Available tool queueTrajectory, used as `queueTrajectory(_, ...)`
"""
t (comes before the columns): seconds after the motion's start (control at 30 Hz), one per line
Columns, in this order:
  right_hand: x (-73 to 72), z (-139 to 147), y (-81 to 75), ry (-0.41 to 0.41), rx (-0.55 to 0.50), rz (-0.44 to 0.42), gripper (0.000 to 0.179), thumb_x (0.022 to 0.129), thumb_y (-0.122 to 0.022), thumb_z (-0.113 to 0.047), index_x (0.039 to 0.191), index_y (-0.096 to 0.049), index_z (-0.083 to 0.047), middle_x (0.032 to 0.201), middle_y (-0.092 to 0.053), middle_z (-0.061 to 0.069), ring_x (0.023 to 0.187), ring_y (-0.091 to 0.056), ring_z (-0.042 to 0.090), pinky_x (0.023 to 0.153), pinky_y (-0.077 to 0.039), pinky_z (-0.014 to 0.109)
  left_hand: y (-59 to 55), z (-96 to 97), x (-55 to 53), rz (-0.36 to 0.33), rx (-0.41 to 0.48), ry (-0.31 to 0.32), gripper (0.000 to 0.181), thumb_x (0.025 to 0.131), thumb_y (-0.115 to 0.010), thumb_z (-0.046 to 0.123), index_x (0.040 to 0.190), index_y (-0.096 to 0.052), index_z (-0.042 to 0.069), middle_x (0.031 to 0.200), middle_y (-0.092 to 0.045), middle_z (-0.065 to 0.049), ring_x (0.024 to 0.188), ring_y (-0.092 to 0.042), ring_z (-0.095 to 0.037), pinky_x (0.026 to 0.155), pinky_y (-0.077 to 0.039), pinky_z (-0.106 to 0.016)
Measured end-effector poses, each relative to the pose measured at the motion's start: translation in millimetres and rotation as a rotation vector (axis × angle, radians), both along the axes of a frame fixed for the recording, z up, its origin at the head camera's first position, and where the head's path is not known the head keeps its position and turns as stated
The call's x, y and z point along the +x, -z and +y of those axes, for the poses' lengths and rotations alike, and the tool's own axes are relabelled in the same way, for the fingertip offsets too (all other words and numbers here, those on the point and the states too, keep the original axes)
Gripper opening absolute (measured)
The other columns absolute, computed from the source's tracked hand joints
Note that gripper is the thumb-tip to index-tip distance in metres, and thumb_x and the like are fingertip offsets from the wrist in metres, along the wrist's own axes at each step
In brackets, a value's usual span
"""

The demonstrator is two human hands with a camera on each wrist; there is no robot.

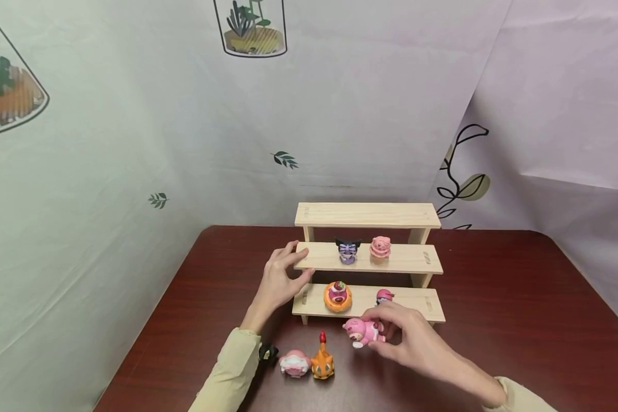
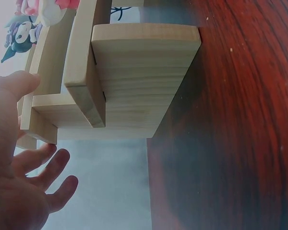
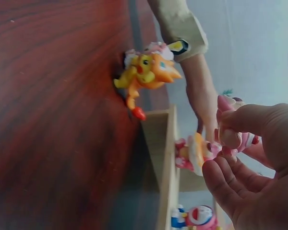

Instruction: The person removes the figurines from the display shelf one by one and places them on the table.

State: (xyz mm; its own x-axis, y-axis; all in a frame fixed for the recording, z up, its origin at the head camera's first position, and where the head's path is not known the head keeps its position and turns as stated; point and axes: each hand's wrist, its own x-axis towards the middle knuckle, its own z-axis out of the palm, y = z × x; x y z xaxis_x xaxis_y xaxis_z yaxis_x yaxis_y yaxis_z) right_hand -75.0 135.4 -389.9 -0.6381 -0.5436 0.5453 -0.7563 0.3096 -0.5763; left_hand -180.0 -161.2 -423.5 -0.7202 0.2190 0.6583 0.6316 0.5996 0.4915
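My left hand (image 1: pixel 279 277) grips the left end of the middle board of a three-tier wooden display shelf (image 1: pixel 368 215), thumb at its front edge. In the left wrist view, that hand's (image 2: pixel 14 158) other fingers spread beside the board end. Before the bottom board, my right hand (image 1: pixel 409 337) pinches a pink bear figurine (image 1: pixel 357 329), lying sideways above the table. Fingers partly hide this figurine (image 3: pixel 230 136) in the right wrist view. Just behind the right hand, a pink-capped figurine (image 1: pixel 384 295) stands on the bottom board, left of it a figurine in an orange ring (image 1: pixel 337 296).
On the middle board stand a dark-eared purple figurine (image 1: pixel 347 250) and a pink figurine (image 1: pixel 380 248). An orange figurine with a red tail tip (image 1: pixel 322 363), a pink-and-white figurine (image 1: pixel 294 363) and a small black item (image 1: pixel 268 353) lie on the dark red table (image 1: pixel 499 320).
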Motion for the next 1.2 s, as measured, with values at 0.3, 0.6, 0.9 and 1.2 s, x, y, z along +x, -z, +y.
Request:
queueTrajectory(0.3,7.2,-1,16.9,0.021,0.018,0.031,0.048,0.071,-0.085,-0.001,0.112,-0.069,-0.019,0.094,-0.062,-0.012,0.077,-0.055,0.003,0.064,-0.045,0.017,-0.1,0.1,0.1,-0.008,0.006,0.004,0.044,0.08,-0.084,0.016,0.119,-0.073,0.0,0.131,-0.059,-0.028,0.113,-0.056,-0.044,0.089,-0.047,-0.06)
queueTrajectory(0.6,12.2,-5,34.3,0.021,-0.005,0.025,0.047,0.071,-0.085,0.001,0.11,-0.068,-0.019,0.09,-0.058,-0.015,0.073,-0.053,0.001,0.061,-0.044,0.015,-0.8,0.0,0.4,-0.008,0.004,0.006,0.043,0.08,-0.084,0.015,0.119,-0.073,0.0,0.13,-0.059,-0.029,0.113,-0.056,-0.045,0.09,-0.046,-0.06)
queueTrajectory(0.9,15.9,-9,49.8,0.011,-0.006,-0.009,0.044,0.072,-0.084,-0.001,0.109,-0.068,-0.018,0.094,-0.059,-0.013,0.073,-0.053,-0.001,0.06,-0.044,0.013,-1.3,0.3,0.3,-0.01,0.0,0.006,0.043,0.08,-0.083,0.015,0.119,-0.073,-0.001,0.131,-0.059,-0.028,0.113,-0.056,-0.045,0.09,-0.046,-0.06)
queueTrajectory(1.2,18.5,-13,61.2,0.01,0.005,-0.037,0.043,0.072,-0.085,-0.002,0.109,-0.069,-0.017,0.095,-0.06,-0.013,0.073,-0.053,-0.001,0.06,-0.044,0.014,-0.3,0.0,0.6,-0.022,0.002,0.004,0.043,0.081,-0.083,0.016,0.119,-0.073,0.0,0.131,-0.059,-0.028,0.115,-0.055,-0.045,0.09,-0.046,-0.061)
